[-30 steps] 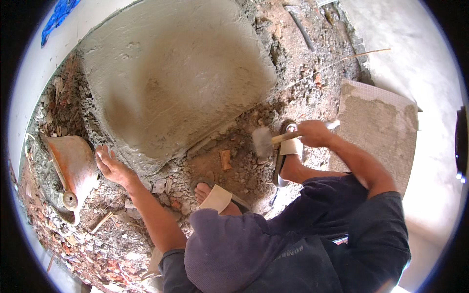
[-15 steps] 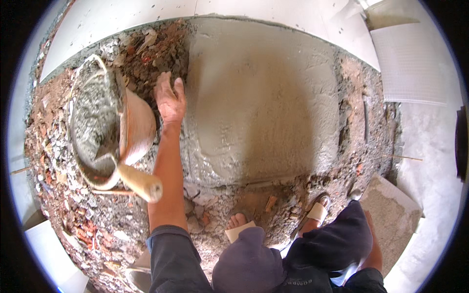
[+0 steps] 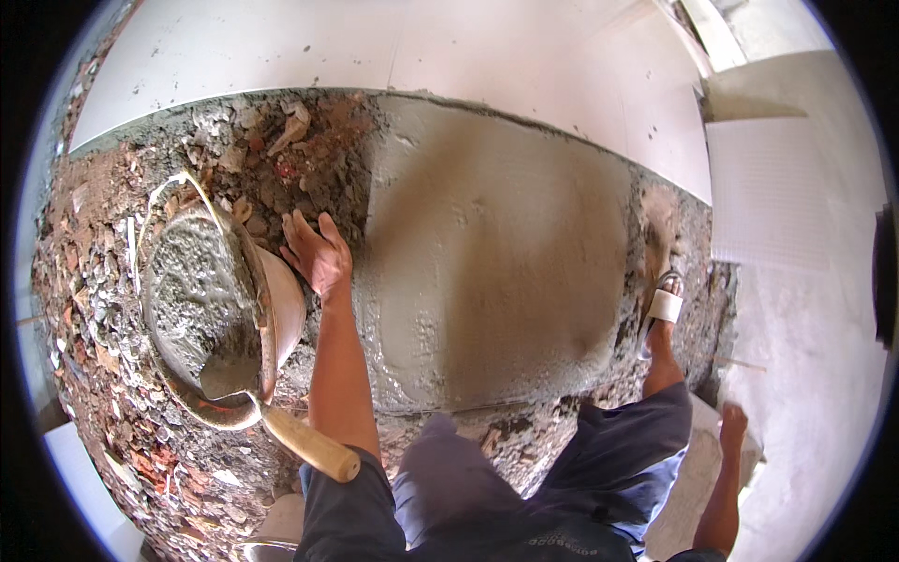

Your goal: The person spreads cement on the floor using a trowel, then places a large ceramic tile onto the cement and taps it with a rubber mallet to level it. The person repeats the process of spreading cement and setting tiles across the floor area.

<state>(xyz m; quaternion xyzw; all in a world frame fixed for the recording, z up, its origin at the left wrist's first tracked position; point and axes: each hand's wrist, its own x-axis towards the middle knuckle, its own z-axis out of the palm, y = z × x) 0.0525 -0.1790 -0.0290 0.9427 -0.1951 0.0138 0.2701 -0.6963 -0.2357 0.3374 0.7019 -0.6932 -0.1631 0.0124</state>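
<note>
My left hand [image 3: 320, 258] is open, palm-down with fingers apart, over rubble beside a bucket [image 3: 281, 300] of wet grey mortar [image 3: 192, 272]. A trowel with a wooden handle [image 3: 309, 443] sticks out of the bucket near my left forearm. Right of that hand lies a rectangle of smoothed wet mortar [image 3: 506, 272]. My right hand [image 3: 732, 421] is low at the right beside a mortar-coated tile [image 3: 693, 496], fingers seemingly curled; what they hold, if anything, I cannot make out.
White floor tiles [image 3: 487, 47] border the mortar along the top. A gridded tile [image 3: 758, 192] lies at the right on grey concrete [image 3: 805, 356]. Broken rubble [image 3: 103, 375] surrounds the bucket. My sandalled right foot [image 3: 665, 304] stands at the mortar patch's right side.
The view has swung toward the white tiles. My right foot has stepped forward beside the mortar. The mallet seen earlier in my right hand is not visible now.
</note>
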